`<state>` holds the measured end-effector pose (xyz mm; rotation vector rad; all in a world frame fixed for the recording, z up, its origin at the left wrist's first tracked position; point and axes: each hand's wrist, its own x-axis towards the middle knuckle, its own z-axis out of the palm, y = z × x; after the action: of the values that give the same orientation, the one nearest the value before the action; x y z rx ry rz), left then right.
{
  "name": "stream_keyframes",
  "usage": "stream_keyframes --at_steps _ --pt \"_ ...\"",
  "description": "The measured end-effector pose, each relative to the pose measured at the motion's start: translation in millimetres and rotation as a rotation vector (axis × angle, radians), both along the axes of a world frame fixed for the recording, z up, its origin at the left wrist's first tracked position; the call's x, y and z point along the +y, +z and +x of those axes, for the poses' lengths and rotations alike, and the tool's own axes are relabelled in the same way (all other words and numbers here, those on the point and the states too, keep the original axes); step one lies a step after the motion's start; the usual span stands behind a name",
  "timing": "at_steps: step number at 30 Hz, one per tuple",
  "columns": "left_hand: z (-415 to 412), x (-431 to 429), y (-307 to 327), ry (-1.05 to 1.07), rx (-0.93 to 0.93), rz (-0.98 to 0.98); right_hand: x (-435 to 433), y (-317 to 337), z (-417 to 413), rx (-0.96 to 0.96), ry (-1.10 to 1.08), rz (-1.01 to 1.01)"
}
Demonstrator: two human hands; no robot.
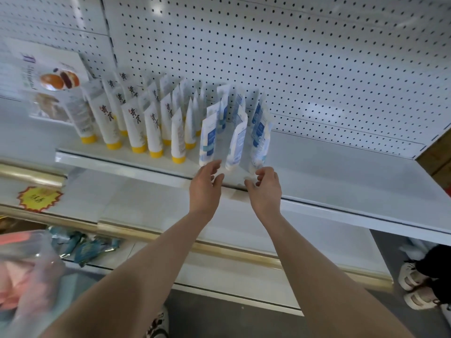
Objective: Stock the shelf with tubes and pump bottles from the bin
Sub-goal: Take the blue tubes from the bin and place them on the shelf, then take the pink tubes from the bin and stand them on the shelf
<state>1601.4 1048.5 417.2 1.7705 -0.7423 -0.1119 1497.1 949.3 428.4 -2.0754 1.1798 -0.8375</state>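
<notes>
Blue-white tubes (236,142) on shelf (341,172), left hand (206,185), right hand (265,189) beside

You face a smooth white painted-metal shelf (341,167) and matt perforated back panel (292,57); the tubes (131,123) look glossy plastic, their yellow caps (139,149) smooth

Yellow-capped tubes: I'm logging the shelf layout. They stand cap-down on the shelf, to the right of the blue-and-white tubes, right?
Not quite. The head view shows the yellow-capped tubes standing cap-down on the shelf to the left of the blue-and-white tubes, not the right.
</notes>
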Motion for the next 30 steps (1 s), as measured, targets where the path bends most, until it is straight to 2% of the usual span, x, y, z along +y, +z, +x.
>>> stream_keyframes --at_steps 10,20,30 --pt "53 111 -3 0.2 0.027 0.002 94 -12 69 0.035 0.265 -0.058" --pt "139 257 -35 0.389 0.103 0.073 228 -42 180 0.141 0.575 0.042" --pt "245 437 -85 0.529 0.198 0.211 389 -87 297 0.277 0.695 0.169"
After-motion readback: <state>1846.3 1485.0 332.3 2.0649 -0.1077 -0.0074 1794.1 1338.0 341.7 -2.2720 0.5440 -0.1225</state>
